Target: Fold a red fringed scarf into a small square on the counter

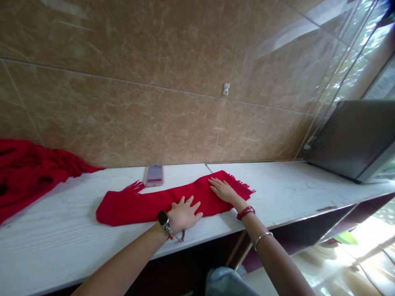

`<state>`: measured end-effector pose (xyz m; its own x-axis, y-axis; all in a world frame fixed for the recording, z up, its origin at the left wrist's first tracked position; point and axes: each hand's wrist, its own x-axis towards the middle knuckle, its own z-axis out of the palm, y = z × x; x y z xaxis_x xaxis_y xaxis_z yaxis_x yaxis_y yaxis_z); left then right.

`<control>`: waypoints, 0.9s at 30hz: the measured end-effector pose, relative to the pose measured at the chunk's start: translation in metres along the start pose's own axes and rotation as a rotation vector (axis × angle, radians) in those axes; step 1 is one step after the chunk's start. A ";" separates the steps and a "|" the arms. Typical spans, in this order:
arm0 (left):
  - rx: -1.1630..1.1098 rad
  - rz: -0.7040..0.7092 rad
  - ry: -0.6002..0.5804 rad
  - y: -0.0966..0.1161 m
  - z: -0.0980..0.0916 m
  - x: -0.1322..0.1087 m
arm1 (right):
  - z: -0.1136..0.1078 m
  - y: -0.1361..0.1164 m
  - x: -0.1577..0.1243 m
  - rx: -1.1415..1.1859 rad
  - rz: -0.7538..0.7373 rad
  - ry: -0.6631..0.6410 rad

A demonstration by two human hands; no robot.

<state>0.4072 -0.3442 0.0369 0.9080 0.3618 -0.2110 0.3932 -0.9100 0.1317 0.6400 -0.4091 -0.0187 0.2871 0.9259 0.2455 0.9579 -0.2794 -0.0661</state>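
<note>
A red fringed scarf point(132, 206) lies folded in a long strip on the white countertop point(61, 246). Tassels stick out at its right end and near its upper left side. My left hand point(184, 214) rests flat on the scarf's middle, near its front edge, with the fingers spread. Farther right, my right hand point(224, 191) lies palm down on the cloth close to the fringed end, its fingers stretched out. Neither hand grips anything.
A heap of red fringed cloth point(33, 176) sits at the left. Behind the scarf, a phone-like flat object point(154, 175) lies by the tiled wall point(123, 102). A large dark grey box-shaped thing point(352, 139) stands at the right. The counter's front edge runs below my hands.
</note>
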 end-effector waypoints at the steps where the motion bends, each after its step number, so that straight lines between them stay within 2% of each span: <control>1: 0.025 -0.007 -0.016 -0.008 -0.003 -0.006 | 0.000 0.000 0.000 -0.003 0.006 0.005; 3: 0.076 -0.007 -0.048 -0.022 -0.009 -0.017 | 0.000 -0.001 0.001 -0.004 0.023 0.007; 6: 0.152 0.016 -0.029 -0.040 -0.018 -0.030 | -0.001 -0.004 0.000 -0.001 0.043 0.003; 14: 0.346 -0.057 0.016 -0.070 -0.034 -0.052 | 0.000 -0.005 -0.002 0.001 0.088 0.029; 18: 0.385 -0.231 0.179 -0.103 -0.046 -0.063 | 0.000 -0.012 0.000 -0.005 0.173 0.008; 21: 0.411 -0.382 0.325 -0.139 -0.056 -0.078 | 0.000 -0.019 0.004 -0.012 0.278 0.018; 24: 0.422 -0.511 0.413 -0.173 -0.060 -0.096 | 0.002 -0.025 0.009 -0.019 0.372 0.040; 27: 0.444 -0.534 0.477 -0.194 -0.059 -0.112 | 0.003 -0.026 0.013 -0.027 0.430 0.046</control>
<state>0.2380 -0.1960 0.0921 0.6188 0.7224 0.3085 0.7848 -0.5508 -0.2842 0.6187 -0.3886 -0.0171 0.6588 0.7117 0.2438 0.7504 -0.6446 -0.1461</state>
